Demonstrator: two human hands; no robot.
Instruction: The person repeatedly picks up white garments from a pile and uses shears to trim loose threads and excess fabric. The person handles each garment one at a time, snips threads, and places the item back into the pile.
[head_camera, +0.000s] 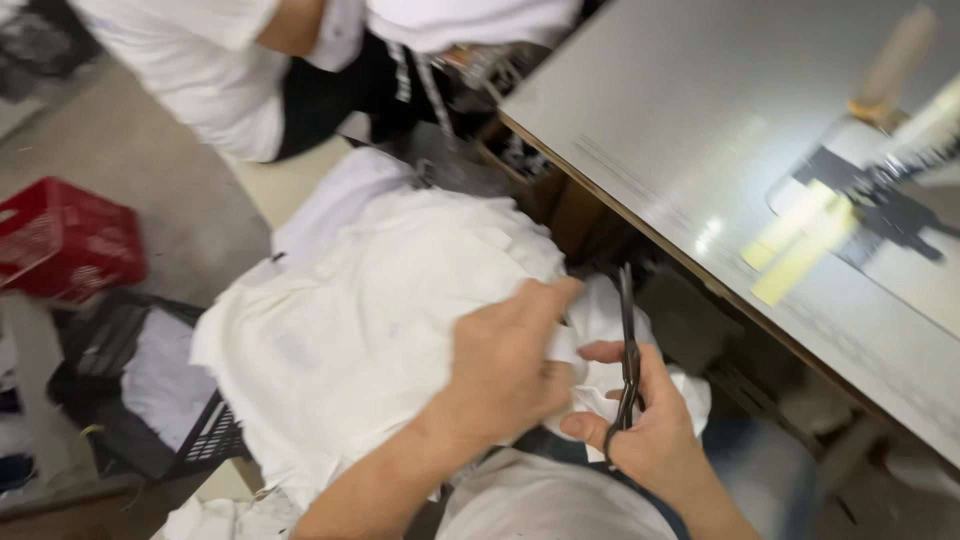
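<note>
A heap of white fabric pieces (370, 320) lies on my lap, beside the table. My left hand (510, 365) grips a fold of that white fabric near its right edge. Just to the right, my right hand (645, 420) is closed around a pair of dark thread snips (628, 345), whose blades point up and away from me, next to the pinched fabric. The two hands almost touch. The frame is motion-blurred, so the blade tips are unclear.
A grey sewing table (700, 120) fills the upper right, with a sewing machine base (880, 200) and a thread cone (895, 60). A red crate (65, 240) and a black basket (120, 390) with cloth stand at left. Another person in white (250, 70) is at top.
</note>
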